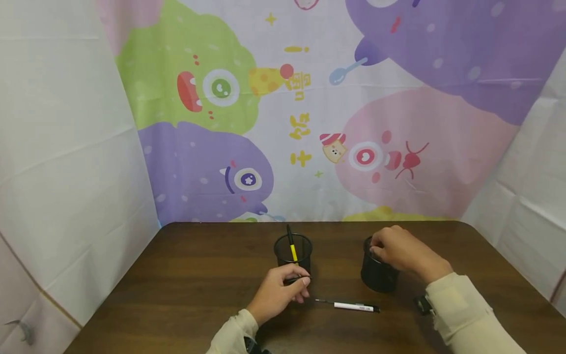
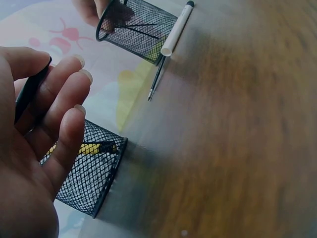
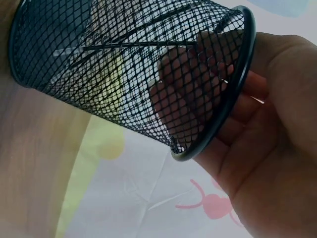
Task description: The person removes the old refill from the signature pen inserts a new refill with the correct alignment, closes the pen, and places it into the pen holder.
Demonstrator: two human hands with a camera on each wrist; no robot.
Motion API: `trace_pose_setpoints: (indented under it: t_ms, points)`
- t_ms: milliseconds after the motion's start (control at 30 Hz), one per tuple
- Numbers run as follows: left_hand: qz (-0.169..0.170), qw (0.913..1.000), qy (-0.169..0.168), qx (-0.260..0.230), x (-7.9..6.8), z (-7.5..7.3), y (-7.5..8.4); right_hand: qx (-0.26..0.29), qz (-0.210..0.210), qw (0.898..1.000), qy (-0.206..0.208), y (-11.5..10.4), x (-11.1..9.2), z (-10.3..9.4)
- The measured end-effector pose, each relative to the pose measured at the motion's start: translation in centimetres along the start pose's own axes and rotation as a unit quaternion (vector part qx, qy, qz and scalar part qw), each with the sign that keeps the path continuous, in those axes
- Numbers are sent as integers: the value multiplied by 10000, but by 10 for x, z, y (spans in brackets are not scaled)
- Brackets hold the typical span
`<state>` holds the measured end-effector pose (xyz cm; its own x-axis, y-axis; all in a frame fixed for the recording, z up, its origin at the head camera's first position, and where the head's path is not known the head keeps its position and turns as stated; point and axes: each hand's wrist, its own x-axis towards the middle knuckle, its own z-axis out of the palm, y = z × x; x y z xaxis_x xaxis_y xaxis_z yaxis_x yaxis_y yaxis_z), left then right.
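Observation:
My left hand (image 1: 279, 291) pinches a black tapered pen piece (image 2: 32, 90) between thumb and fingers, just in front of the left mesh pen holder (image 2: 94, 173). A yellow-and-black pen (image 1: 293, 248) leans in that holder. My right hand (image 1: 404, 251) reaches over the rim of the right mesh pen holder (image 1: 379, 275), its fingertips inside. Through the mesh, those fingers pinch the upper end of a thin dark pen refill (image 3: 138, 45). Another thin dark stick slants beside it. Between the holders lies a white pen barrel (image 1: 353, 307) with its refill sticking out, pointing left.
The dark wooden table (image 1: 177, 295) carries both holders towards its far side. Behind it hangs a cloth backdrop (image 1: 309, 187) with cartoon figures, and white cloth walls (image 1: 66, 147) stand at the left and right.

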<state>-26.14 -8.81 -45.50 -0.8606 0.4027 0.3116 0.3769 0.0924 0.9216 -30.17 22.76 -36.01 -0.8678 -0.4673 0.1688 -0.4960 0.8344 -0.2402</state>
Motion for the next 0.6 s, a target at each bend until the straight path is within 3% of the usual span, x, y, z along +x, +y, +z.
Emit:
trace_pose_setpoints:
  t_ms: [600]
  points:
    - [-69, 9998, 46, 200, 0, 1, 1, -103, 92, 9984, 544, -4, -8, -4]
